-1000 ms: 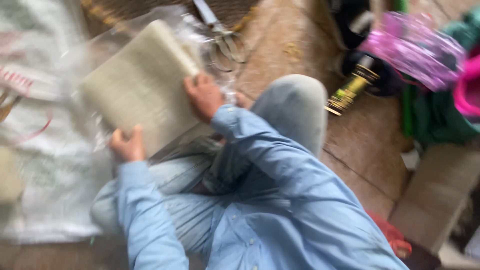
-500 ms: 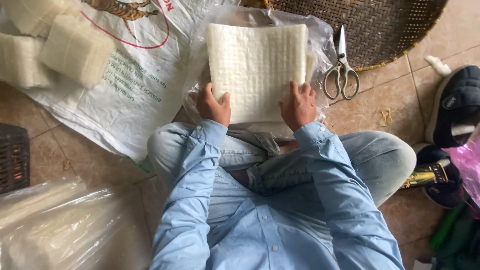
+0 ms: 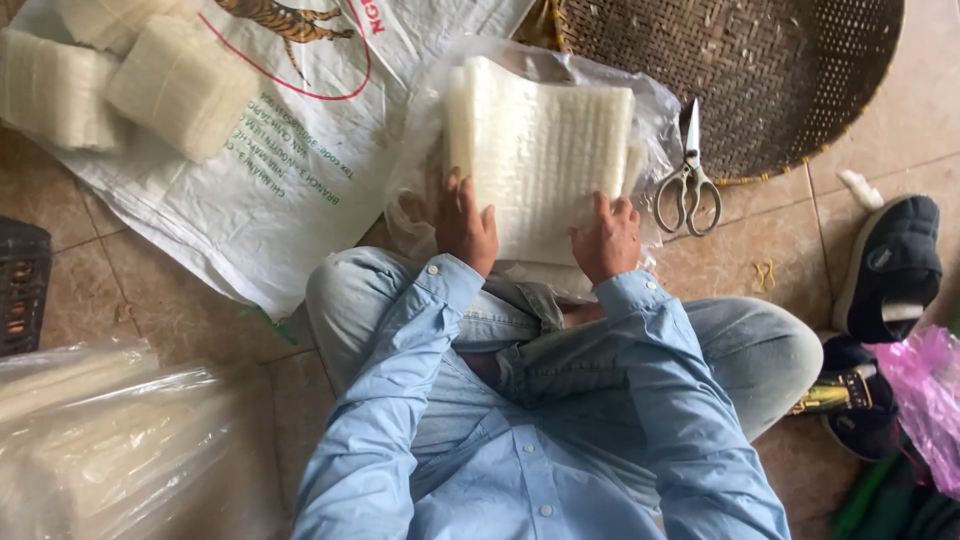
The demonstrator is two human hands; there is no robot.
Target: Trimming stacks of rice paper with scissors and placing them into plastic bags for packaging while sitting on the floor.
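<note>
A thick square stack of white rice-paper sheets (image 3: 545,160) rests in front of my knees on a clear plastic bag (image 3: 655,105). My left hand (image 3: 465,225) grips the stack's near left corner. At the near right corner my right hand (image 3: 605,238) holds the same stack. Both arms wear light blue sleeves, and I sit cross-legged in jeans.
Scissors (image 3: 688,175) lie right of the stack beside a woven bamboo tray (image 3: 760,70). A printed white sack (image 3: 300,150) carries more white stacks (image 3: 175,85) at the upper left. Bagged sheets (image 3: 100,440) sit lower left, a black crate (image 3: 22,285) at left, shoes (image 3: 890,265) right.
The camera swung from a blurred sideways view to a steady one. Both hands brought the stack from a tilt at my left to square in front of me and kept hold of it.
</note>
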